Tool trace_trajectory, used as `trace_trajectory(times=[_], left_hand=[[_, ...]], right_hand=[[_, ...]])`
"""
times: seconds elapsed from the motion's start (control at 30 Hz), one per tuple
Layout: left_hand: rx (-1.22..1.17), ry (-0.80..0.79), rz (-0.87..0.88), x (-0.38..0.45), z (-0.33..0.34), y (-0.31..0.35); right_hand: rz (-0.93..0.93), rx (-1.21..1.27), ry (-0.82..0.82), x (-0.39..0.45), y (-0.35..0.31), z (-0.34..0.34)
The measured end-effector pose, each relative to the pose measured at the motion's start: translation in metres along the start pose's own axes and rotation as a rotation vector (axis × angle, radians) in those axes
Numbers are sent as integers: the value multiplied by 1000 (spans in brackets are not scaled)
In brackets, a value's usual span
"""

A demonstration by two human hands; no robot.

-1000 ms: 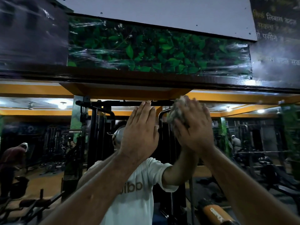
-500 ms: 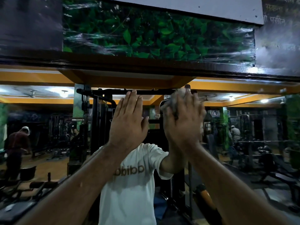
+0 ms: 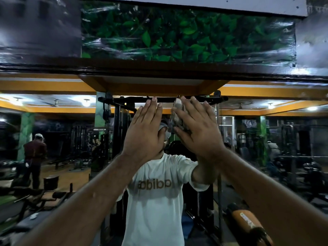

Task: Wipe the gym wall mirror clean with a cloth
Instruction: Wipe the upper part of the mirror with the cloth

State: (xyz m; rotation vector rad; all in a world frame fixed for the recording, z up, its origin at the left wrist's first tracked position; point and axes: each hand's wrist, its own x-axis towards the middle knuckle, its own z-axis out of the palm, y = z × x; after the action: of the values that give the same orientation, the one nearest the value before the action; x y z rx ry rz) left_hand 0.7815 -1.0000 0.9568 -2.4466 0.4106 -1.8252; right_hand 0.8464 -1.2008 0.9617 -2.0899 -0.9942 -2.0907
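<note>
The wall mirror (image 3: 266,139) fills the lower part of the view and reflects the gym and a person in a white T-shirt. My left hand (image 3: 144,134) lies flat against the glass with straight fingers. My right hand (image 3: 197,130) presses a crumpled grey cloth (image 3: 174,121) onto the mirror with flat, spread fingers. Most of the cloth is hidden under that palm. Both hands are side by side near the mirror's upper part.
A dark wooden frame (image 3: 159,68) runs along the mirror's top edge. Above it sits a glossy green leaf panel (image 3: 186,34). In the reflection stand gym machines, a person in a red top (image 3: 34,153) at left, and an orange pad (image 3: 248,222) at lower right.
Both hands have stayed pressed on the glass and shifted slightly, the right one sliding the cloth a little to the left. The camera view has tilted.
</note>
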Motion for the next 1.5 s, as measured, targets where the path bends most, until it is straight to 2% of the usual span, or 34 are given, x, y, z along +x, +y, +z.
trace_trajectory(times=[0.03,0.07,0.17,0.2,0.23,0.33,0.4,0.43,0.5,0.57,0.6,0.73,0.77,0.87,0.93,1.07,1.13,1.3,1.33,1.37,1.47,1.5], left_hand=[[-4,-1,3,0,-1,0],[-8,-2,8,0,-3,-1],[-32,15,8,2,-10,-4],[-44,40,-10,4,-14,-6],[-54,70,-33,6,-17,-9],[-53,107,-83,13,-24,-24],[-24,95,-80,16,-25,-38],[-10,87,-67,17,-25,-43],[10,63,-23,17,-24,-52],[7,66,9,16,-23,-57],[-4,73,15,16,-24,-59],[-87,93,17,14,-28,-64],[-97,108,9,12,-29,-66],[-77,121,-6,4,-31,-74],[-65,107,4,0,-29,-79],[-68,98,30,-1,-28,-81],[-77,114,33,-3,-29,-82],[-47,145,37,-12,-26,-85],[-52,136,37,-12,-25,-87],[-57,123,41,-12,-25,-88],[-75,103,66,-12,-28,-94],[-87,114,69,-11,-30,-96]], right_hand=[[-13,-24,-16,1,8,-3],[57,-44,-9,6,14,-4],[466,-30,99,36,4,-4],[504,-10,118,47,-7,-2],[449,-4,113,53,-17,1],[104,-9,7,51,-29,7],[27,-38,-10,50,-16,5],[81,-62,19,52,-8,6],[312,-79,120,61,-5,6],[474,-60,195,75,-22,12],[450,-53,188,80,-35,15],[73,-20,78,76,-44,16],[75,-34,92,75,-37,16],[365,-83,216,83,-34,15],[465,-62,204,87,-54,19],[123,-31,78,72,-73,20],[95,-22,53,67,-61,17],[579,-40,235,62,-81,26],[567,-49,231,62,-90,30],[474,-57,193,60,-96,33],[42,-60,36,53,-81,22],[-8,-74,14,53,-69,18]])
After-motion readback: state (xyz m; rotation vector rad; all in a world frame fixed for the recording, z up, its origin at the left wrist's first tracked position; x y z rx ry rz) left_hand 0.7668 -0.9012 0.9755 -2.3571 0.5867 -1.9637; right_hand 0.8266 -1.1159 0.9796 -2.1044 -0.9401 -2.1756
